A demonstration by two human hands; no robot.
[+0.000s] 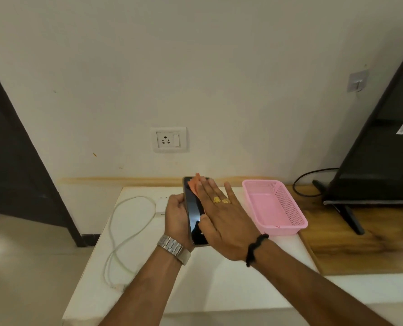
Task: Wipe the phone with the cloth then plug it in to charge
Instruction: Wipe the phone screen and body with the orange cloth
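Phone (194,211), dark screen upward, being held above the white table (219,278), roughly level with its far edge and below the wall socket (169,140). Left hand (177,216) gripping the phone's left long edge, fingers curled around and under it, fingertips hidden behind the body of the phone. Right hand (221,215) lying flat across the screen, fingers extended and slightly spread, thumb resting on the glass, pressing an orange cloth (194,184) against the upper part of the phone; only the cloth's far corner showing beyond the fingertips. Metal watch (172,247) circling the left wrist, black band (255,249) circling the right, two gold rings (221,200) sitting on the right fingers. White charger (161,205) and looping white cable (130,231) lying on the table to the left of the hands, unplugged. Pink basket (297,215) standing just right of the hands, near the television (379,149) on the wooden surface (360,250).
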